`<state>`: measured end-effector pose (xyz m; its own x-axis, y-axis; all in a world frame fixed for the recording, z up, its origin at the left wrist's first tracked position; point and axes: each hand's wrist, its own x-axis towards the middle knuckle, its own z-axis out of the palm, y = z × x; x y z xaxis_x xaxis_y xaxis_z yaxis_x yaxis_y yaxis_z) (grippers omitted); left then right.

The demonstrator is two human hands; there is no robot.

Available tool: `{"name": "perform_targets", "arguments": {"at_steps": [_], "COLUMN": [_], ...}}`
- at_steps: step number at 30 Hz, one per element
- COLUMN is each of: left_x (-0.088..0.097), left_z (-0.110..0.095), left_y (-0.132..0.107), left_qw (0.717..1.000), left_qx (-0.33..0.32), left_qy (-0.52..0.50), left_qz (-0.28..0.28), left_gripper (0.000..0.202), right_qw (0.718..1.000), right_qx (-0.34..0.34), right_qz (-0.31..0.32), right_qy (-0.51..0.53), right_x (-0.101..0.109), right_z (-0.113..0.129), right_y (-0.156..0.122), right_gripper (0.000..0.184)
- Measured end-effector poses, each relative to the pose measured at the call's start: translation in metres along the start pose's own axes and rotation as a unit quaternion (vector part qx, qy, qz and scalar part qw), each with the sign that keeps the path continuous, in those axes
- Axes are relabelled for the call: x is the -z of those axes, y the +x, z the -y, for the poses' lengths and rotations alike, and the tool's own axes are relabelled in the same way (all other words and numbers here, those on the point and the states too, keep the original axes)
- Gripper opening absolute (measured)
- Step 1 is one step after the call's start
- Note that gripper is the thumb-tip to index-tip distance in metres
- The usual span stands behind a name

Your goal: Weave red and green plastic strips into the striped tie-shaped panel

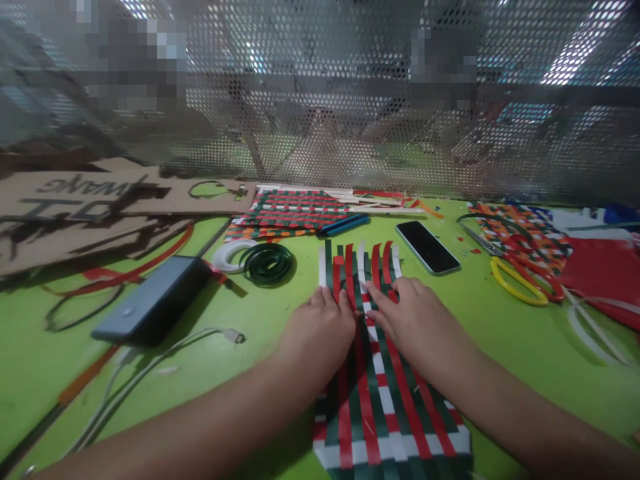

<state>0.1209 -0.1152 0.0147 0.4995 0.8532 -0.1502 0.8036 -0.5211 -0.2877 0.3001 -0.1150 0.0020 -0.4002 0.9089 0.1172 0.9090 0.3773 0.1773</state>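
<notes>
In front of me lies a woven mat of flat strips [385,400] in red, dark green and white. The loose strip ends [361,261] fan out at its far side, some curling upward. My left hand [320,327] rests over the left part of these strips, its fingers bent and closed on them. On the right part, my right hand [413,313] has its thumb and index finger at a strip near the middle, close to the left thumb. What exactly lies under the fingertips is partly hidden.
Left are a grey power bank [155,300] with a white cable [165,347], strip rolls [267,263] and cardboard [75,200]. A phone [427,247], scissors [520,280] and red material [605,273] lie right. Blue pens [345,225] and another woven piece [300,207] sit before a perforated metal panel [320,133].
</notes>
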Motion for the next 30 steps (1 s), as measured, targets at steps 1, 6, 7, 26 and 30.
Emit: {"name": "perform_targets", "arguments": {"at_steps": [1, 6, 7, 26, 30], "left_x": [0.001, 0.0036, 0.0037, 0.0029, 0.0056], "left_z": [-0.0001, 0.0019, 0.0023, -0.005, -0.0018], "left_y": [-0.0005, -0.0028, -0.0031, -0.0031, -0.0034], "left_qw": [1.0, 1.0, 0.999, 1.0, 1.0], "left_qx": [0.0, -0.01, -0.015, 0.025, 0.012], "left_qy": [0.002, -0.007, -0.012, -0.011, -0.013], "left_qz": [0.003, -0.019, -0.027, 0.004, 0.018], "left_gripper": [0.047, 0.045, 0.041, 0.054, 0.054], "right_qw": [1.0, 1.0, 1.0, 1.0, 1.0], "right_qx": [-0.003, -0.015, -0.018, -0.007, -0.005], "right_qz": [-0.005, -0.01, -0.006, 0.006, 0.013], "right_qy": [0.002, 0.005, 0.006, -0.028, -0.025], "right_x": [-0.0004, -0.0018, -0.0016, -0.001, 0.0007], "right_z": [0.0007, 0.0033, 0.0035, 0.007, 0.0066], "right_y": [-0.0005, -0.002, -0.002, -0.0023, -0.0016], "right_gripper": [0.049, 0.049, 0.048, 0.049, 0.048]}}
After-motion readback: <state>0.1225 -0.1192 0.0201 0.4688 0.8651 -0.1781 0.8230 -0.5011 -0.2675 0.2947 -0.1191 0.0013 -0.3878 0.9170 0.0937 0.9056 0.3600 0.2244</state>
